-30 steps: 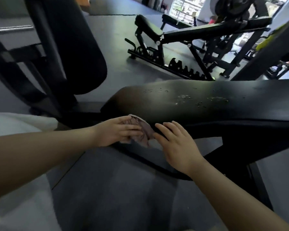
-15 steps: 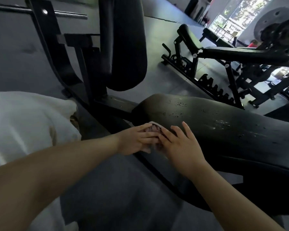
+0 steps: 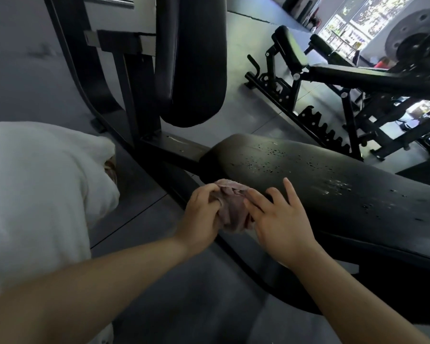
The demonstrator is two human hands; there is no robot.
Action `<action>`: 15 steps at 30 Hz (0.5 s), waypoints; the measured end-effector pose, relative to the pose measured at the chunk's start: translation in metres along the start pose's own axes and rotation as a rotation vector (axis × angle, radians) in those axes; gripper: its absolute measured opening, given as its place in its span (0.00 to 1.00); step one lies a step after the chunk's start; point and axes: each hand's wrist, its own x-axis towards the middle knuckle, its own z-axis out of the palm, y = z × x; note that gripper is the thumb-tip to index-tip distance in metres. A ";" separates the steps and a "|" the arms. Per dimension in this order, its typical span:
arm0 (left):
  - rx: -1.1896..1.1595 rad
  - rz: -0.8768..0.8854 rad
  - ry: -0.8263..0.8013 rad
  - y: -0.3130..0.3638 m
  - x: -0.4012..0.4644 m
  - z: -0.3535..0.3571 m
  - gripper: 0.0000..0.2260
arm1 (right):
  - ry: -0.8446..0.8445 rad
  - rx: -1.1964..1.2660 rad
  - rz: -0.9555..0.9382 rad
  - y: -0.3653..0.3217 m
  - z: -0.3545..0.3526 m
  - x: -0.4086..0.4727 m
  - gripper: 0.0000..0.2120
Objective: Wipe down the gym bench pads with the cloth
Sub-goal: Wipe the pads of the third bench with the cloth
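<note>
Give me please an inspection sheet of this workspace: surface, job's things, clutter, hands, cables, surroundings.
Surface: black bench pad, droplets scattered on top.
Job's things: pinkish cloth, bunched at the pad's near edge.
Clutter: nothing seen.
Hands: left hand grips the cloth; right hand lies with spread fingers, touching the cloth and the pad.
Cables: nothing seen.
Surroundings: upright black pad on a steel frame, adjustable bench behind, grey floor, bright windows far right.

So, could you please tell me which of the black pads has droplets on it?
The long horizontal bench pad by the hands, speckled with droplets. The upright pad behind it and the far bench's pad show none.
</note>
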 end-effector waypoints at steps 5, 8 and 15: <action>-0.371 -0.449 0.150 0.028 0.010 0.002 0.13 | 0.013 -0.012 0.005 0.000 0.003 0.000 0.20; -0.488 -0.541 0.150 0.035 0.012 -0.001 0.17 | 0.010 -0.022 0.004 0.000 0.002 0.000 0.19; -0.841 -0.840 0.135 0.058 0.011 0.016 0.10 | -0.060 -0.037 0.030 -0.001 0.000 0.000 0.21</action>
